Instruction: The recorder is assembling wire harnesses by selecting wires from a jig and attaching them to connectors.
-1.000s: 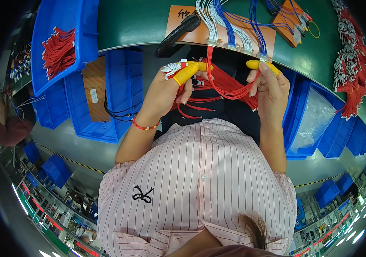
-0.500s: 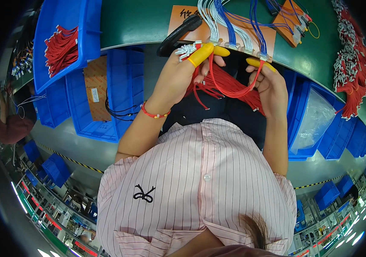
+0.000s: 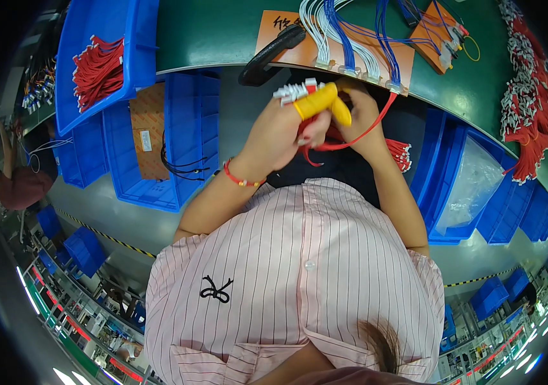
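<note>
My left hand [image 3: 272, 138], with yellow finger cots on thumb and finger, is closed around a bundle of red cables whose white connectors [image 3: 297, 92] stick out above the thumb. Pressed up against it, my right hand [image 3: 358, 122] has its fingers bent inward; they are partly hidden and blurred, and what they pinch does not show. A red cable [image 3: 383, 119] runs from the rightmost connector [image 3: 394, 87] at the table edge down past my right hand. More red cables [image 3: 399, 154] with white ends lie over my lap, behind my right forearm.
An orange board [image 3: 290, 48] with white and blue wires lies on the green table [image 3: 203, 38], beside a black handle-shaped thing [image 3: 274, 54]. Blue bins stand left and right; one bin [image 3: 104, 16] holds red cables [image 3: 97, 72]. Red cable bundles [image 3: 530, 109] hang at the far right.
My right hand has left the rightmost connector and moved left to my left hand. My left hand has dropped slightly from the table edge. One red cable stays at the rightmost connector.
</note>
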Action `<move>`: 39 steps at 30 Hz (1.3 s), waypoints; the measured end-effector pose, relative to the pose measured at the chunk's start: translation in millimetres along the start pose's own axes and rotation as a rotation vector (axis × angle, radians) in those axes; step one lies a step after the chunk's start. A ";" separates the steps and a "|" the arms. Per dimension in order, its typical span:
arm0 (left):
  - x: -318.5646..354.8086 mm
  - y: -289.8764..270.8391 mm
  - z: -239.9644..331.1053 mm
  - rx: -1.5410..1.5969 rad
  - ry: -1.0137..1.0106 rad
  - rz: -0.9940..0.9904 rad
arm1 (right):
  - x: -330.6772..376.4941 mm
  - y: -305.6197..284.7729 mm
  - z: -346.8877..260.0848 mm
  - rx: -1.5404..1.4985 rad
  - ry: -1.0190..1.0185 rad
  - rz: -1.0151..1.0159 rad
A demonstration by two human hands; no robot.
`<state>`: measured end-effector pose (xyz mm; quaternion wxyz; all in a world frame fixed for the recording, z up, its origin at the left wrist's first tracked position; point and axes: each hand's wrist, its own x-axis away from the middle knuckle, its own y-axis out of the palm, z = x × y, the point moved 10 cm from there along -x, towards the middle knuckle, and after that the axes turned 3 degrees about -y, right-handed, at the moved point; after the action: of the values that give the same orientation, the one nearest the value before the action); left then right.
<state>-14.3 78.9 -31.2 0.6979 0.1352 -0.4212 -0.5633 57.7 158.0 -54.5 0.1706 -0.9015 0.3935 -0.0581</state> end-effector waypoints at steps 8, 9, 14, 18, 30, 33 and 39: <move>46.2 13.3 -47.8 0.191 -0.269 -0.093 | 14.8 -8.7 -5.9 -0.686 0.166 -0.051; 43.5 3.9 -40.8 0.134 -0.192 0.001 | 16.9 -10.6 -9.7 -0.676 0.160 -0.039; 32.9 -11.0 4.9 -0.070 0.150 0.219 | 23.7 -17.3 -53.5 -0.449 -0.015 0.017; 18.8 -6.0 14.3 -0.211 0.192 0.214 | 24.9 -18.0 -68.0 -0.265 -0.023 -0.038; -6.2 -22.6 16.1 -0.072 0.198 0.163 | 62.8 -93.2 27.1 -0.496 0.348 -0.024; -7.7 -25.5 17.5 -0.087 0.203 0.196 | 58.0 -91.4 21.6 -0.840 0.250 -0.005; -5.9 -24.1 24.3 -0.084 0.206 0.205 | 44.6 -56.7 -3.5 -1.094 0.208 -0.007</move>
<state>-48.6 83.3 -35.0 0.7964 0.1193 -0.3348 -0.4892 126.5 160.5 -32.5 -0.3624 -0.8493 0.3782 0.0655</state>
